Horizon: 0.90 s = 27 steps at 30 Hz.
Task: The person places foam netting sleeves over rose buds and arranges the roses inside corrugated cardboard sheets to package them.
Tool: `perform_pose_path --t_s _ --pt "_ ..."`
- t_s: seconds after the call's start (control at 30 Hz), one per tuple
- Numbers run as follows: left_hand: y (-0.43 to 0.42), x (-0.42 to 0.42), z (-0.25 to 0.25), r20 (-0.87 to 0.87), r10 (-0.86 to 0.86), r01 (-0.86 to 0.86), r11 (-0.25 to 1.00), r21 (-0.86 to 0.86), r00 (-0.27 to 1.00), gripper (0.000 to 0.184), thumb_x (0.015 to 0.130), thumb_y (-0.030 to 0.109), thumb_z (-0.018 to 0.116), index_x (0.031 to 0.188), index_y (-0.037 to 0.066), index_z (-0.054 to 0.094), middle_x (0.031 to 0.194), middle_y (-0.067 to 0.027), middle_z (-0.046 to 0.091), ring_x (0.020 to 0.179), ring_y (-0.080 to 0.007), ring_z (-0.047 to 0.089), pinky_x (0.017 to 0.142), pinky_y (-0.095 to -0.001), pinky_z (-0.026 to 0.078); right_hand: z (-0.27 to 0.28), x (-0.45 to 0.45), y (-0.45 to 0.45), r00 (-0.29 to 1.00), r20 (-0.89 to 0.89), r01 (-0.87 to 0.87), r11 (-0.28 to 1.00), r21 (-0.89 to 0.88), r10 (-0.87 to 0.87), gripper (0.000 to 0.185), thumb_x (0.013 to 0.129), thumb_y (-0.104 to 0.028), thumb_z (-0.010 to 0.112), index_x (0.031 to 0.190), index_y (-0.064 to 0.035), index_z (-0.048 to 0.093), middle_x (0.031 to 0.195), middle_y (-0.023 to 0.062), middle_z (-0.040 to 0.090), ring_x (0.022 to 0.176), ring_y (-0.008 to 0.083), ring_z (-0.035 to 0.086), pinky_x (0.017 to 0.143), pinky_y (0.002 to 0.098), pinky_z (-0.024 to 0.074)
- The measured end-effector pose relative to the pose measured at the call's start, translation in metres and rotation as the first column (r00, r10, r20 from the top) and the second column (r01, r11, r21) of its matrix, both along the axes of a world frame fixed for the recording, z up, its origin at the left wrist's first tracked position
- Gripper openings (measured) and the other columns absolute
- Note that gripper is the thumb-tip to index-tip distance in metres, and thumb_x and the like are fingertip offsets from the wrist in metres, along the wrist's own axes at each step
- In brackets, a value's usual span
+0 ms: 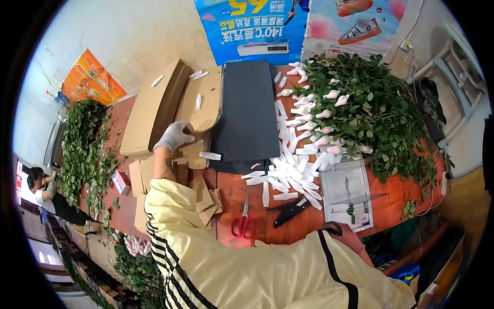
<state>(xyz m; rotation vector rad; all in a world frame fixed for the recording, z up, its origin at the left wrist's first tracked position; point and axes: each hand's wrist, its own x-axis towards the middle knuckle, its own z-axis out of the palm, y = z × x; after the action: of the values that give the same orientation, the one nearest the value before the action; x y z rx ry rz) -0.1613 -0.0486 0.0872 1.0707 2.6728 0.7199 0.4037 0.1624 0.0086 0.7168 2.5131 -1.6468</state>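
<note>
My left hand [175, 135], in a pale glove, is at the near end of the brown cardboard sheets [198, 105]. Its fingers are closed on the edge of the top sheet, which bends up slightly. Beside it lie dark grey sheets [244, 110] in a stack, with a white foam sleeve [210, 156] at their near left corner. My right hand [352, 241] is low at the table's right front edge, partly hidden by my sleeve. It is closed around a black handle [333, 227]; the kind of tool cannot be made out.
Red-handled scissors [243, 224] and a black knife-like tool [290, 211] lie near the front. White sleeves [296, 177] are heaped mid-table beside leafy rose stems [360, 110] with wrapped heads. Taller cardboard [157, 110] stands left. Another person [46, 193] works at far left.
</note>
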Motion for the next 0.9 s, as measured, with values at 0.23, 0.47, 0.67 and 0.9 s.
perform_pose_path --t_s 0.23,0.47,0.67,0.9 --pt "0.011 -0.030 0.024 -0.412 0.362 -0.295 0.930 0.218 0.836 0.005 0.071 0.009 0.061 0.072 0.008 0.065 0.080 -0.0110 0.066 0.078 -0.0309 0.061 0.075 -0.0379 0.047 0.001 0.003 -0.008 0.997 0.008 0.076 0.997 0.016 -0.076 0.027 0.078 -0.015 0.058 0.103 -0.0047 0.059 0.097 0.0140 0.062 0.091 0.0316 0.058 0.083 0.0347 0.0443" --pt "0.074 0.096 0.055 -0.864 0.321 0.266 0.858 0.438 0.388 0.012 0.068 0.009 0.060 0.062 0.019 0.058 0.102 -0.0018 0.060 0.108 -0.0300 0.049 0.098 -0.0595 0.029 0.013 -0.006 -0.010 0.996 0.041 0.080 0.997 0.011 -0.080 0.026 0.078 -0.016 0.058 0.100 -0.0032 0.060 0.095 0.0141 0.062 0.086 0.0303 0.059 0.079 0.0333 0.0453" --pt "0.041 0.165 -0.044 0.331 0.291 -0.299 -0.152 0.942 0.898 0.051 0.079 0.015 0.058 0.128 0.013 0.044 0.144 -0.0105 0.026 0.130 -0.0311 0.028 0.108 -0.0469 0.023 0.010 -0.002 -0.017 0.988 0.038 0.150 0.986 -0.069 -0.148 0.026 0.078 -0.016 0.058 0.100 -0.0027 0.061 0.095 0.0140 0.062 0.085 0.0268 0.060 0.078 0.0329 0.0455" --pt "0.004 0.055 -0.086 0.677 -0.274 -0.654 0.181 0.734 0.683 0.041 0.086 0.018 0.053 0.123 0.002 0.045 0.111 -0.0089 0.055 0.100 -0.0222 0.057 0.088 -0.0350 0.046 0.017 0.008 -0.027 0.997 -0.030 0.068 0.996 -0.063 -0.070 0.025 0.079 -0.013 0.057 0.100 -0.0019 0.060 0.096 0.0130 0.062 0.088 0.0261 0.058 0.081 0.0314 0.0432"
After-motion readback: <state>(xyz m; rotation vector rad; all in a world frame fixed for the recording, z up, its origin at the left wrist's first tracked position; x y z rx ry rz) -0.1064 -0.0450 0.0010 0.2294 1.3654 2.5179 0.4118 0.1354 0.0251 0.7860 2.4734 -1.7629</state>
